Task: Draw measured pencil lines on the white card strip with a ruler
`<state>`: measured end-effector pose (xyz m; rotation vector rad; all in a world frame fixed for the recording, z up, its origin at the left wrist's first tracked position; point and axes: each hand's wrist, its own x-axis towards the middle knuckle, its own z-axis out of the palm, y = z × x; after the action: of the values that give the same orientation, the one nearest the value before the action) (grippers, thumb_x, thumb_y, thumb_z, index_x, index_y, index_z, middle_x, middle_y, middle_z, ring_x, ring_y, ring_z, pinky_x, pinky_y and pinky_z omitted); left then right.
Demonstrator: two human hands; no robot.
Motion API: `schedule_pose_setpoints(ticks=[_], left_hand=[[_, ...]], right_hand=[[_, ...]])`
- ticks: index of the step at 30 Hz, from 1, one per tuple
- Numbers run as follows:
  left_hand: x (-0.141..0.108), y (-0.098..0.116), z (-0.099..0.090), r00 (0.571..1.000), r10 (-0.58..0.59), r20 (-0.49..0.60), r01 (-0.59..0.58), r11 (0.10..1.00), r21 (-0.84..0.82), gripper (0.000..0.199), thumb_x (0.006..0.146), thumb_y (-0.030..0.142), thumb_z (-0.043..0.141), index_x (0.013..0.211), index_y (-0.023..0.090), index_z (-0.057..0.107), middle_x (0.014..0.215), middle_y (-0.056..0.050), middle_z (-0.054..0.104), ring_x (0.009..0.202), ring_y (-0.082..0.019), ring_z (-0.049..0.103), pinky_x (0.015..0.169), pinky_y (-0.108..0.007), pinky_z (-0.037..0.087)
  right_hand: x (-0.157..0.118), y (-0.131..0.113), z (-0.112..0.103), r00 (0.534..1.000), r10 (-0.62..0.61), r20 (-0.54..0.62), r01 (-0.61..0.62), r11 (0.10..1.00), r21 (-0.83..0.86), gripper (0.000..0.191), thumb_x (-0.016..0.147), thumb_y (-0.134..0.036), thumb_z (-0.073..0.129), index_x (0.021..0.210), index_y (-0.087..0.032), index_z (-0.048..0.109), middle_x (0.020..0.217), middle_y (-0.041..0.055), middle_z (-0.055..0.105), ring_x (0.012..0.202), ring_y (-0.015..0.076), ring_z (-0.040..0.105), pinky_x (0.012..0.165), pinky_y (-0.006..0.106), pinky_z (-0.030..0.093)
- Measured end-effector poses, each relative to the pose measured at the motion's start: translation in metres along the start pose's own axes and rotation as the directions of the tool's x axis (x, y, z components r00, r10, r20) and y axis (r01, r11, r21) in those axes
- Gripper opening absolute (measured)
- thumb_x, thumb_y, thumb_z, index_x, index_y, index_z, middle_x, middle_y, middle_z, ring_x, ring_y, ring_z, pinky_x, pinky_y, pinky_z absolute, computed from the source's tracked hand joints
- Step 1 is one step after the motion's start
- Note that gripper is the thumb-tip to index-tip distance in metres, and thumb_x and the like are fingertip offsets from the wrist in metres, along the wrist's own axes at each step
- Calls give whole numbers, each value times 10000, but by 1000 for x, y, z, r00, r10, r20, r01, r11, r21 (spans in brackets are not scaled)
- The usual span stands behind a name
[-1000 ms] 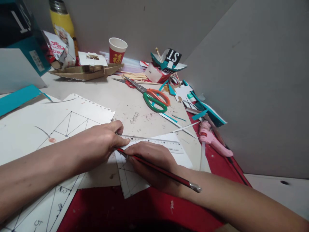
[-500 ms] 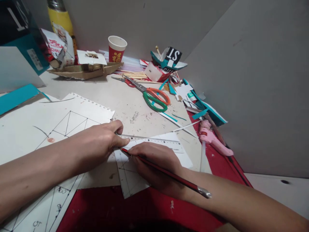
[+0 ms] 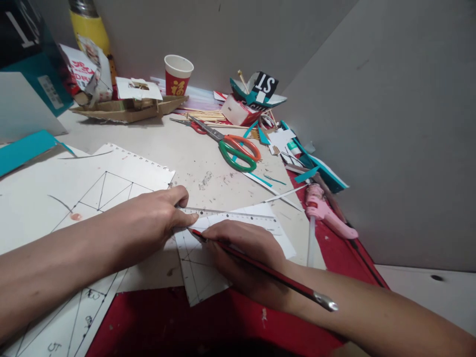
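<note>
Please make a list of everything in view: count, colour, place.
Pencil: 1, red and black, front centre
Ruler: 1, clear, centre
Small sheet: 1, white, under ruler
Marked paper: count unclear, white, left
Scissors: 1 pair, orange and green handles, centre
Smaller tool: 1, red handle, behind scissors
Sticks: several, pale, behind scissors
Cup: 1, red and white, back
Cardboard piece: 1, brown, back left
Bottle: 1, yellow, back left
Box: 1, black and teal, left
Glue gun: 1, pink, right
Scraps: many, teal and white, right
Board: 1, whitish, under papers
Surface: 1, red, front
Left hand: 1, on ruler
Right hand: 1, holding pencil
</note>
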<state>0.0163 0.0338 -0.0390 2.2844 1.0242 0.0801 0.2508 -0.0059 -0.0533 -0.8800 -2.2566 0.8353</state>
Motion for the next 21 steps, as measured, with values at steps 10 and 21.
schedule_pose_setpoints(ticks=[10, 21], left_hand=[[-1, 7, -3, 1000, -26, 3, 26, 999, 21, 346, 1007, 318, 375, 949, 235, 706, 958, -50, 543, 780, -190, 521, 662, -318, 331], [-1, 5, 0, 1000, -10, -9, 10, 999, 50, 342, 1016, 323, 384, 975, 251, 715, 1003, -53, 553, 793, -190, 526, 667, -312, 321]], right_hand=[[-2, -4, -5, 999, 29, -37, -31, 996, -79, 125, 953, -142, 574, 1008, -185, 678, 835, 22, 754, 715, 126, 692, 676, 221, 531], [-6, -4, -7, 996, 23, -85, -35, 988, -152, 135, 951, -125, 580, 1024, -206, 660, 799, -4, 747, 679, 113, 690, 648, 205, 539]])
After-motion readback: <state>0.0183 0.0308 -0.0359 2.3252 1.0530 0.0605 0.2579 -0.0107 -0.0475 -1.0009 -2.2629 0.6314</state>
